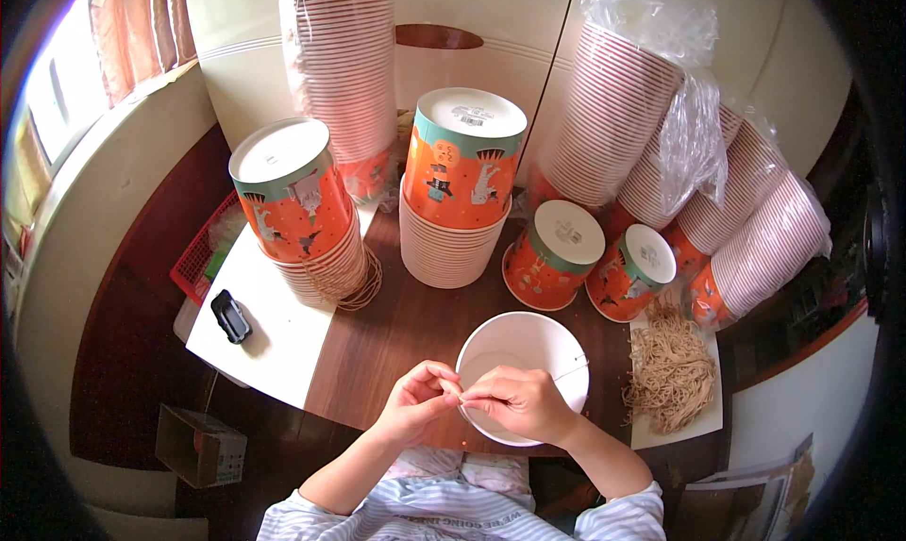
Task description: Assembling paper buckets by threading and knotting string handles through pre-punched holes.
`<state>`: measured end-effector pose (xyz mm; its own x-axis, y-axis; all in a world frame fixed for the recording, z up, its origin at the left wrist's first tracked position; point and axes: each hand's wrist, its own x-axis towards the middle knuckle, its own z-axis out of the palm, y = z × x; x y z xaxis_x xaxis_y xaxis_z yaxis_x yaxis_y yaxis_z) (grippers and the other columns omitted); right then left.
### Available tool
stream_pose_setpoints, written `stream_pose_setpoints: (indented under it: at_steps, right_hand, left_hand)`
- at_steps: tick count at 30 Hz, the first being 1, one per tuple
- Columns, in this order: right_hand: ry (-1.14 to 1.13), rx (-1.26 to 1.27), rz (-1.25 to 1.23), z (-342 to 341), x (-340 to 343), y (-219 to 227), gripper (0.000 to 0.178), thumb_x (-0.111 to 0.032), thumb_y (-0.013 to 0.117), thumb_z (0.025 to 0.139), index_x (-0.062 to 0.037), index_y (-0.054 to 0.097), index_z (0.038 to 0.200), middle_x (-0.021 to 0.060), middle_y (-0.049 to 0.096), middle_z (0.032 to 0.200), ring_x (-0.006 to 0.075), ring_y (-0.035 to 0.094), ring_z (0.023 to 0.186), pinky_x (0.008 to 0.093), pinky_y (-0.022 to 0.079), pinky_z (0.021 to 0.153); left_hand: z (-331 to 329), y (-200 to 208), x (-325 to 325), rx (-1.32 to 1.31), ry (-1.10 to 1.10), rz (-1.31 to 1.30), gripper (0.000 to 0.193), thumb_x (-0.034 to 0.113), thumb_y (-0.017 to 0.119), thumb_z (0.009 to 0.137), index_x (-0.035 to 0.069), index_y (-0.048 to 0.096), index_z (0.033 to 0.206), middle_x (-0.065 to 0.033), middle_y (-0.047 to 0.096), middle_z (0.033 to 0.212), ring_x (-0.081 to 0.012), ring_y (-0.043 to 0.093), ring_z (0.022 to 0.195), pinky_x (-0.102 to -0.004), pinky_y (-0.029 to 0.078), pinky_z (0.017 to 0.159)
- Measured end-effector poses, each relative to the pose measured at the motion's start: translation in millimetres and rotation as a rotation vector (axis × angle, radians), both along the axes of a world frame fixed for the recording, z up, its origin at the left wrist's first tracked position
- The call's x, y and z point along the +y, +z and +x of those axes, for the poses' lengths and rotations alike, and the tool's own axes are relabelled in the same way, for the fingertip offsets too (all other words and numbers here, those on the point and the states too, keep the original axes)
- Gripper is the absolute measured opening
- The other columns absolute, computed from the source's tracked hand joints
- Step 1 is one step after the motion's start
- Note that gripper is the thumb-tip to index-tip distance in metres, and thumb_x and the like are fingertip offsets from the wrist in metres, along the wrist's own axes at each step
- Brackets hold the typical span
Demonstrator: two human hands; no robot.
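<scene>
My left hand (421, 401) and my right hand (519, 404) meet at their fingertips near the table's front edge. Both are closed in a pinch. Something small and pale shows between the fingertips, too small to name. Right behind the hands, partly covered by the right one, an open white paper bucket (510, 332) shows its inside. A small dark mark sits on its wall near the right rim. To the right, a heap of tan cords (672, 371) lies on a white sheet (651, 434).
Upturned orange paper buckets stand in a left stack (293, 206) with cord loops (363, 282) beside it, and a middle stack (462, 178). Two smaller tubs (557, 258) stand right of them. Tall bagged stacks (613, 116) lean behind. A black case (231, 316) lies at left.
</scene>
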<state>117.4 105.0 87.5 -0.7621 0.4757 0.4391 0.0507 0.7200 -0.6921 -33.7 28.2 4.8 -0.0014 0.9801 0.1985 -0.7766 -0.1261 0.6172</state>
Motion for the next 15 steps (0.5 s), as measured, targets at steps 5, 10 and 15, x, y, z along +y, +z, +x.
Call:
stream_pose_setpoints:
  at_steps: [5,10,15]
  right_hand:
    - [-0.063,-0.02,-0.037,2,3,-1,0.007,-0.006,0.068,0.071,-0.0045,0.065,0.077,0.0054,0.062,0.072,0.0161,0.06,0.06,0.0254,0.046,0.052]
    - [-0.073,-0.058,-0.139,1,2,3,0.007,-0.007,0.064,0.073,-0.0034,0.063,0.078,0.0093,0.061,0.071,0.0217,0.06,0.062,0.0296,0.047,0.056]
    - [-0.075,-0.072,-0.16,2,1,4,0.006,-0.006,0.064,0.074,-0.0027,0.063,0.079,0.008,0.061,0.071,0.0168,0.059,0.059,0.0261,0.045,0.052]
  left_hand:
    - [-6,4,-4,0.246,0.129,-0.021,0.026,0.0,0.058,0.075,0.001,0.051,0.1,-0.0081,0.052,0.097,-0.0139,0.05,0.093,-0.0272,0.041,0.081]
    - [-4,20,-6,1.008,0.455,0.079,0.016,0.002,0.064,0.07,0.003,0.06,0.086,-0.0103,0.047,0.1,-0.0219,0.046,0.095,-0.0293,0.039,0.079]
    - [-2,22,-4,1.066,0.507,0.123,0.013,0.003,0.066,0.069,0.002,0.059,0.08,-0.0094,0.05,0.094,-0.0207,0.047,0.09,-0.0284,0.04,0.075]
